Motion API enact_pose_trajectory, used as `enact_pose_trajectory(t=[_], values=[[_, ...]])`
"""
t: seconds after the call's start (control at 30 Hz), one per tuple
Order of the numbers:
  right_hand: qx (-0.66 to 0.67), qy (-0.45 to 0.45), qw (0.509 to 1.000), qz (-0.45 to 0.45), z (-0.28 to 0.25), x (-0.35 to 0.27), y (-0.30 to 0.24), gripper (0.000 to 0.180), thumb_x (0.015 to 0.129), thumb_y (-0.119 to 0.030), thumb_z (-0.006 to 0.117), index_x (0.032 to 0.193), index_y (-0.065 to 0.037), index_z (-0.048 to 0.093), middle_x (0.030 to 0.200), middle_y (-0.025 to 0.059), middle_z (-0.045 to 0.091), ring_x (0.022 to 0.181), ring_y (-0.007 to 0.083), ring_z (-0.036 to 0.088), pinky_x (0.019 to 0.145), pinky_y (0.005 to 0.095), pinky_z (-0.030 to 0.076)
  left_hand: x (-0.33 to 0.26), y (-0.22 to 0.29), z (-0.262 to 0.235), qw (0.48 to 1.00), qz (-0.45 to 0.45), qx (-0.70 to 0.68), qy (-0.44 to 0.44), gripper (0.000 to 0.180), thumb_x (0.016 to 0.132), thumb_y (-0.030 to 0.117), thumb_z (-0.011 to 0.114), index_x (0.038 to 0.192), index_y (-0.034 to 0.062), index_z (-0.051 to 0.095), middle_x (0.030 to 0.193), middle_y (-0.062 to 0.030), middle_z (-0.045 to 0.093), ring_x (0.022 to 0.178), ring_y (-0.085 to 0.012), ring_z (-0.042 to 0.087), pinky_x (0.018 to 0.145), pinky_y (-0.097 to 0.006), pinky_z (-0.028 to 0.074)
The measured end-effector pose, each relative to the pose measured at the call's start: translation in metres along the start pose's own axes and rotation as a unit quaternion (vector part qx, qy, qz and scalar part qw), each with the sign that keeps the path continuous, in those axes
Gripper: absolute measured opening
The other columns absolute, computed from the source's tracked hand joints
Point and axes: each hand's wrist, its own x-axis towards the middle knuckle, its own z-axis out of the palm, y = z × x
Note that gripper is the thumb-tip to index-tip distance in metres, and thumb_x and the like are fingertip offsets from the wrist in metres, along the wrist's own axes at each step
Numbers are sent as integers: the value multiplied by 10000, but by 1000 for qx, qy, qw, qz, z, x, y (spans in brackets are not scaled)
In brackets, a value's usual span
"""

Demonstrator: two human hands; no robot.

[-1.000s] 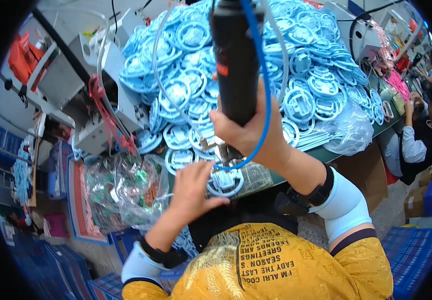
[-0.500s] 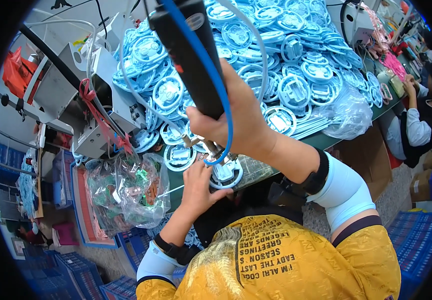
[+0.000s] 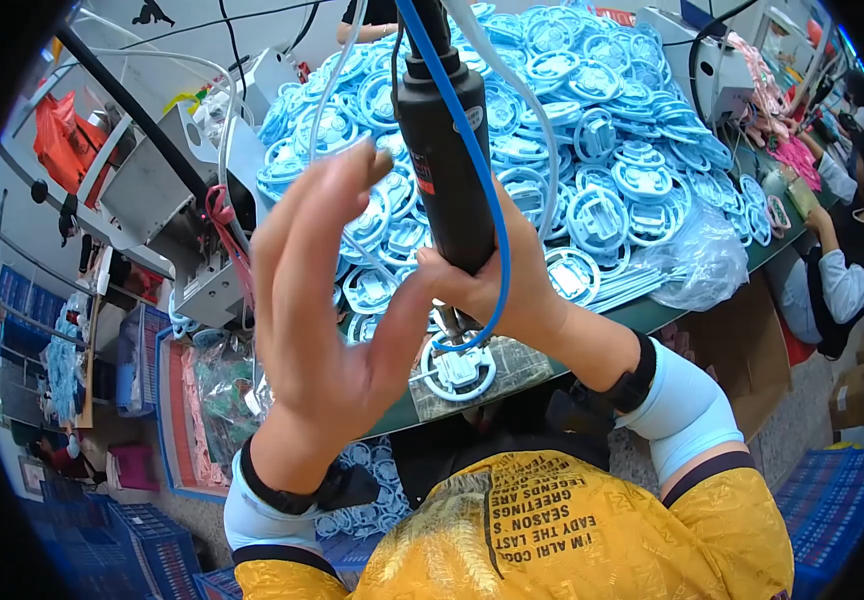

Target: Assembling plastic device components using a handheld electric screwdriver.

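My right hand [image 3: 510, 282] is wrapped round a black power screwdriver [image 3: 444, 165] with a blue cord, held upright, tip down. Below the tip, a light-blue plastic toy steering wheel [image 3: 458, 374] lies on a worn flat pad [image 3: 522, 366] at the bench's near edge. In front of the bench my left hand [image 3: 317, 325] is raised, its fingers stretched and thumb apart, nearest to the screwdriver; I see nothing held in it. Whether the tip touches the wheel cannot be made out.
A big heap of similar blue wheels [image 3: 597, 85] covers the bench behind. A clear plastic bag [image 3: 707, 258] lies at its right, a grey machine [image 3: 207, 290] stands left. Blue crates [image 3: 152, 545] are on the floor. Another person [image 3: 847, 235] sits at far right.
My left hand has left the wheel on the pad and come up toward me, its fingers spreading. The screwdriver in my right hand has shifted a little to the right and stands more upright.
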Motion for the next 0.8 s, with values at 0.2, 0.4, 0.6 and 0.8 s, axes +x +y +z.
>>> enact_pose_trajectory(t=[0.2, 0.4, 0.6, 0.8], values=[[20, -7, 1000, -2, -4, 1, 3, 412, 791, -64, 686, 1150, -41, 485, 731, 67, 575, 615, 135, 586, 601, 295, 491, 28, -11, 25, 998, -32, -55, 20, 714, 865, 78, 731, 1476, -9, 373, 1342, -195, 559, 1230, -268, 572, 992, -403, 479], [7, 10, 999, -43, -4, 2, 11, 432, 784, -70, 717, 1138, -37, 471, 791, 148, 634, 679, 285, 682, 610, 363, 526, 35, -13, 34, 996, -64, -53, -4, 708, 854, 72, 754, 1446, -55, 387, 1285, -167, 584, 1122, -218, 622, 938, -343, 512], [49, 5, 998, -43, -2, 1, 13, 472, 744, -81, 741, 1129, -48, 468, 783, 150, 635, 692, 329, 679, 613, 379, 525, 32, -14, 42, 994, -50, -89, 31, 678, 835, 57, 780, 1397, -79, 426, 1224, -160, 609, 1091, -217, 630, 960, -325, 500], [26, -7, 999, -23, -4, -1, 12, 584, 720, -162, 852, 1167, -66, 489, 811, 78, 632, 700, 169, 656, 641, 297, 524, 25, -11, 43, 994, -40, -80, 59, 660, 840, 88, 785, 1389, -58, 450, 1212, -170, 640, 1089, -249, 658, 949, -322, 520]])
